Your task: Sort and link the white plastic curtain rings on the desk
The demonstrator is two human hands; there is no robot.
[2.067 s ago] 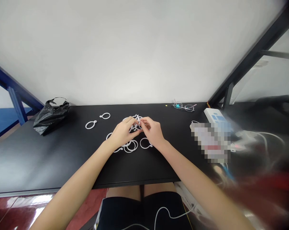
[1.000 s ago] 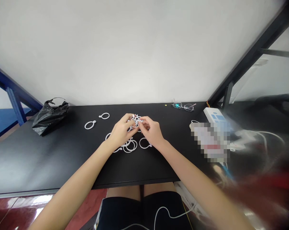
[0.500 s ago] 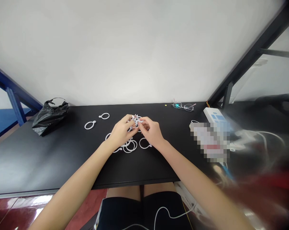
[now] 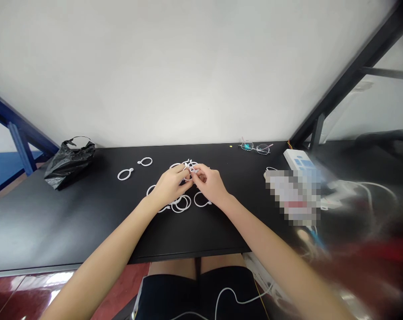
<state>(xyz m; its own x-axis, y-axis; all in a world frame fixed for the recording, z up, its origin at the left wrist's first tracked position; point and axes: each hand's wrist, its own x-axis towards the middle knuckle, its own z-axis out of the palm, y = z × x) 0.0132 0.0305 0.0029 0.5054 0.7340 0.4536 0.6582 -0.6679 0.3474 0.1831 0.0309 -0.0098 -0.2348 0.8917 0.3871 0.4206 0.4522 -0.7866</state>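
Observation:
Over the middle of the black table [image 4: 98, 222], my left hand [image 4: 171, 183] and my right hand [image 4: 211, 182] meet, fingers pinched. Between the fingertips is a white curtain ring [image 4: 188, 178], a thin plastic hoop with a small clip; both hands grip it. More curtain rings [image 4: 180, 204] lie overlapped under and beside my left hand, partly covered. A single curtain ring [image 4: 201, 199] rests below my right hand. Others show just behind the fingertips, too tangled to separate. Two loose curtain rings [image 4: 124, 174] lie off to the left.
A black plastic bag [image 4: 71, 162] stands at the left rear. Eyeglasses [image 4: 255, 147] lie near the wall at the right rear. A white and blue box [image 4: 300, 162], a blurred-out item [image 4: 291, 195] and white cables [image 4: 368, 195] occupy the right side.
My fingers have shifted slightly around the curtain ring, and my left fingers have drawn back a little, uncovering more rings behind them. The loose rings have stayed put.

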